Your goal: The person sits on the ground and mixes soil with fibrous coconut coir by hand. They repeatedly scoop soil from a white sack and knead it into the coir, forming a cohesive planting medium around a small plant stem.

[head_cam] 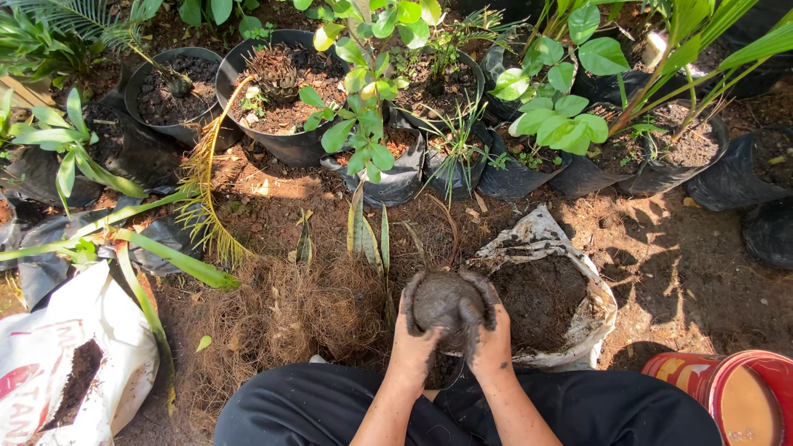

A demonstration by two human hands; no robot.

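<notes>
Just right of the fingers lies an open white sack (596,291) full of dark soil. Left of the fingers spreads a heap of brown dry fibre (285,310). Far left of them lies another white bag (107,347) — soil spilled on it. Beyond the fingers stand black pots (289,147) with green plants. A red bucket (743,388) sits low, to their right.

Dark grey mud ball (446,304), white sack (541,239), red bucket (727,388), black pots (289,144).
</notes>
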